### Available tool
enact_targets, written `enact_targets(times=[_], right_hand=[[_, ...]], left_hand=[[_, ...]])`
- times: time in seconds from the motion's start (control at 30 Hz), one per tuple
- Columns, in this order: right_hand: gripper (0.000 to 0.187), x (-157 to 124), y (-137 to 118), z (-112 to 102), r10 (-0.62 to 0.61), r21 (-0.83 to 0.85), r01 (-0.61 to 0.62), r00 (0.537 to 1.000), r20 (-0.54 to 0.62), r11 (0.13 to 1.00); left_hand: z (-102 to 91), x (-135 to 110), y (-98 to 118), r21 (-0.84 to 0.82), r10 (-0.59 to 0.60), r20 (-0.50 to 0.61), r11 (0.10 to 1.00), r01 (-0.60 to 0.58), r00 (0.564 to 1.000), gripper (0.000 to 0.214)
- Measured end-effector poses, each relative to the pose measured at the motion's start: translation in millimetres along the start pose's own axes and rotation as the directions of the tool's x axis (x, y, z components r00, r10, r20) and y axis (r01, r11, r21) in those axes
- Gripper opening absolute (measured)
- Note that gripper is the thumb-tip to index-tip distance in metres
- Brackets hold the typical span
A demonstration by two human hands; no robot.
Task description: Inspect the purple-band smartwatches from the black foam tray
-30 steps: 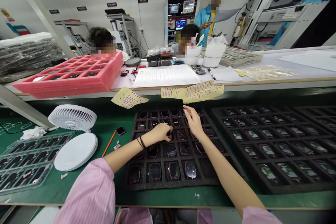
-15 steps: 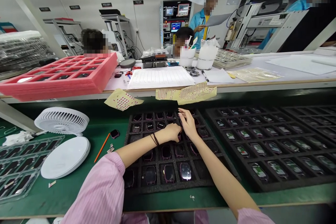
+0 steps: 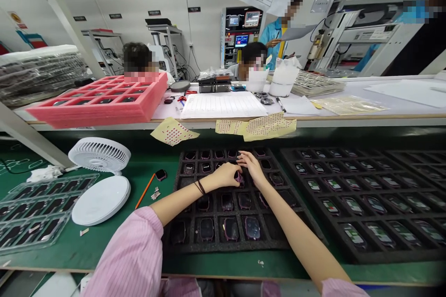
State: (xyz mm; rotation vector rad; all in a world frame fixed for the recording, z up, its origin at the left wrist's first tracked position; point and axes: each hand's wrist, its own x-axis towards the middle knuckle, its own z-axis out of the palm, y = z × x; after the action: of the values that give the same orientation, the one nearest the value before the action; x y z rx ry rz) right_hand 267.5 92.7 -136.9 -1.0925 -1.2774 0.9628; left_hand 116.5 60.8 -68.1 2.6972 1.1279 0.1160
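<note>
My left hand (image 3: 227, 175), with a dark band at its wrist, is closed over the middle of a black foam tray (image 3: 223, 246). Thumb and fingers pinch a small purple-rimmed watch case (image 3: 238, 177), partly hidden by the hand. Close on its right, my right hand (image 3: 251, 168) has its fingers stretched out over the tray's far rows, with nothing visible in them. Dark-faced watch cases sit in many of the pockets, among them one watch case (image 3: 252, 227) in the nearest row.
Another black foam tray (image 3: 369, 253) of watch cases lies to the right. On the left are a white fan (image 3: 101, 200), clear plastic trays (image 3: 38, 213), an orange stick (image 3: 145, 191) and a loose watch case (image 3: 160, 175). A pink foam tray (image 3: 94, 118) stands on the shelf. Several people are beyond.
The view has swung slightly left. More of the purple-rimmed watch case now shows at the left fingertips. My right hand stays beside it with its fingers still extended.
</note>
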Motion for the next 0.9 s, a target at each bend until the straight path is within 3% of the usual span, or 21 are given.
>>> enact_targets(times=[0.23, 0.37, 0.53, 0.67, 0.8, 0.9], right_hand=[[0.038, -1, 0, -3, 0.108, 0.114, -0.101, 0.993, -0.054, 0.988], [0.037, -2, -4, -2, 0.143, 0.155, -0.134, 0.989, -0.048, 0.979], [0.032, -6, -13, -1, 0.170, 0.170, -0.172, 0.985, 0.028, 0.970], [0.027, -15, -24, 8, 0.203, 0.170, -0.235, 0.961, 0.188, 0.957], [0.037, -29, -34, 29, 0.183, 0.180, -0.252, 0.925, 0.333, 0.951], [0.048, -43, -39, 46, 0.148, 0.187, -0.228, 0.919, 0.365, 0.955]], left_hand=[[9.0, 20, 10, 0.044, 0.076, 0.126, 0.996, -0.082, 0.989, 0.033], [11.0, 24, 12, 0.052, 0.051, 0.115, 0.997, -0.057, 0.992, 0.037], [5.0, 6, 5, -0.012, -0.025, -0.017, 1.000, 0.024, 1.000, 0.046], [-8.7, -17, -3, -0.054, -0.145, -0.180, 0.989, 0.137, 0.973, 0.047], [-18.2, -34, -6, -0.049, -0.218, -0.277, 0.976, 0.212, 0.936, 0.037], [-15.4, -44, 1, -0.022, -0.215, -0.302, 0.975, 0.219, 0.929, 0.038]])
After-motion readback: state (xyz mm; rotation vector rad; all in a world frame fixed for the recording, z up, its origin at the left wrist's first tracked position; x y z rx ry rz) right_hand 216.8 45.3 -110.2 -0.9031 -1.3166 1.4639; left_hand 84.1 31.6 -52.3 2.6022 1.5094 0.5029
